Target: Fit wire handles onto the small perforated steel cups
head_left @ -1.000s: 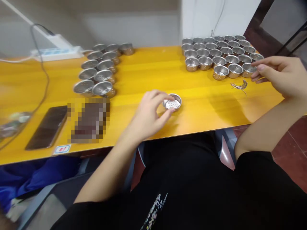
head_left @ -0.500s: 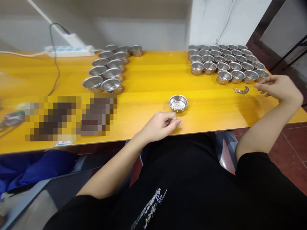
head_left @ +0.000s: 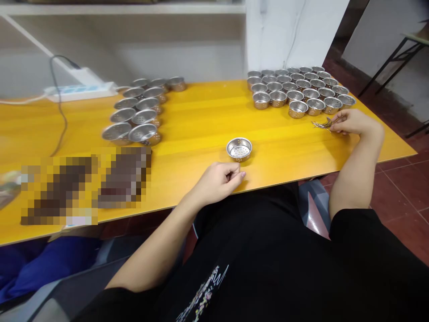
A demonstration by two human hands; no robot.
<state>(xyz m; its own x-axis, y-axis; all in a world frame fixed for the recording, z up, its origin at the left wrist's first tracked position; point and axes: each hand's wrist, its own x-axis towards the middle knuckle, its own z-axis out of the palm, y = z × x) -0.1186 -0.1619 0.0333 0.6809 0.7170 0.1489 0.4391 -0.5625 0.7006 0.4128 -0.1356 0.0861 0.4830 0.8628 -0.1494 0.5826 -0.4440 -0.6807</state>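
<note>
My right hand [head_left: 353, 123] is at the right of the table, its fingertips closed on the end of a small pile of thin, curved metal wire pieces [head_left: 321, 124]. How many of them it grips I cannot tell. Near the table's front edge rests my left hand [head_left: 221, 181], fingers curled in and thumb against them; the inside of the hand is hidden. Just beyond its knuckles a single round steel cup [head_left: 239, 150] with holes in its bottom and side stands upright, apart from the others.
Rows of similar perforated cups [head_left: 298, 108] stand at the back right, with another group [head_left: 145, 133] at the left. Two blurred-out dark objects [head_left: 63, 190] lie front left. Behind them are a black cable [head_left: 63, 120] and a white power strip [head_left: 83, 91] on the yellow table [head_left: 197, 120].
My right hand has come down to the wire pieces and its fingers have closed there. My left hand stays curled by the single cup. The whole view has shifted somewhat.
</note>
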